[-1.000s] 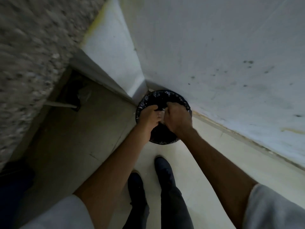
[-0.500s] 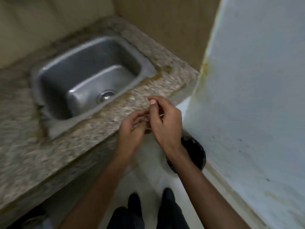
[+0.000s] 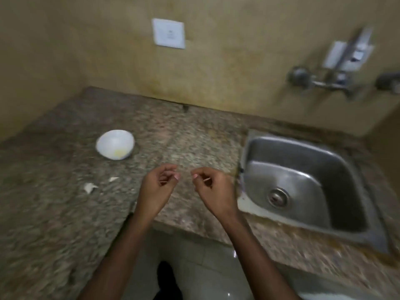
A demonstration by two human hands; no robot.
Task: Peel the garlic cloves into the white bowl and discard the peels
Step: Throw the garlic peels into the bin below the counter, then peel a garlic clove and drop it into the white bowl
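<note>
The hands have drawn apart since half a second ago, when their fingertips met above the black bin, which is now out of view. The left hand (image 3: 157, 187) and right hand (image 3: 213, 191) hover at frame centre over the counter (image 3: 184, 131) edge. Each grip is loose, fingers curled, nothing plainly held. The white bowl (image 3: 114, 144) sits centre left with something yellowish inside. Peel scraps (image 3: 89, 187) lie below it, and the sink (image 3: 303, 169) is at right.
</note>
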